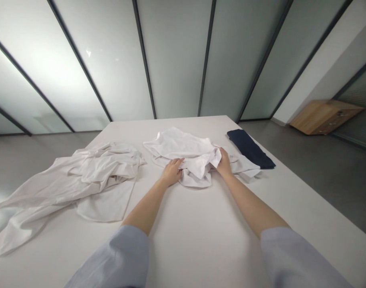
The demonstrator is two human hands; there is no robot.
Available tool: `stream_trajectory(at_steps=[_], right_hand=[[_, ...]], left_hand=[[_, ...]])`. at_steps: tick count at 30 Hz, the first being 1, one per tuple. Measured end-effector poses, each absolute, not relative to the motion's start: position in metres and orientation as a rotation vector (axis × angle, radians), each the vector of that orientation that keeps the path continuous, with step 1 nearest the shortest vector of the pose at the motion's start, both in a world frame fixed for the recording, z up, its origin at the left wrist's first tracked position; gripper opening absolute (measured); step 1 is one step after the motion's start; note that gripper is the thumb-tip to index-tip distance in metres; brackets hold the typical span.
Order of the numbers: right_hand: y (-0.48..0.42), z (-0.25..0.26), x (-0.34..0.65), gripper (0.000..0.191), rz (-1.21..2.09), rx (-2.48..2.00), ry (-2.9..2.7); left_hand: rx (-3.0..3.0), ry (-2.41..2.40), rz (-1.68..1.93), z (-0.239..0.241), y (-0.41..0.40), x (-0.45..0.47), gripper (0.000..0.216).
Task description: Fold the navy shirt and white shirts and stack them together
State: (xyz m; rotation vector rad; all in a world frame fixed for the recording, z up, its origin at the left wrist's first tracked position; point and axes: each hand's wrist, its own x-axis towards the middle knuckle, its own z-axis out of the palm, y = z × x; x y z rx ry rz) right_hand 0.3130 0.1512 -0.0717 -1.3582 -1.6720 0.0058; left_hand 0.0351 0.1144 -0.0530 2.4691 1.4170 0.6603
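A crumpled white garment [185, 150] lies in the middle of the white table [201, 232]. My left hand [172, 171] grips its near left edge with curled fingers. My right hand [224, 162] is closed on a fold at its right side. Both forearms reach forward from pale blue sleeves.
A heap of white clothing [81, 176] spreads over the table's left side and hangs off the edge. A folded dark navy cloth [250, 149] lies at the far right edge. Frosted glass panels stand behind the table. A wooden cabinet [323, 116] sits on the floor at right.
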Motion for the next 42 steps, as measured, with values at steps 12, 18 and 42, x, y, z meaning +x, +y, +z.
stream_trajectory(at_steps=[12, 18, 42], right_hand=[[0.132, -0.055, 0.286, 0.035, 0.106, -1.488, -2.236], [0.128, -0.048, 0.28, 0.054, 0.216, -1.511, -2.254], [0.155, -0.048, 0.287, 0.03, 1.442, -0.835, -0.656]], left_hand=[[2.452, 1.658, 0.425, -0.048, 0.108, 0.044, 0.065], [2.527, 1.567, 0.385, -0.048, 0.11, 0.044, 0.029], [2.278, 1.022, 0.617, -0.044, 0.104, 0.061, 0.026]])
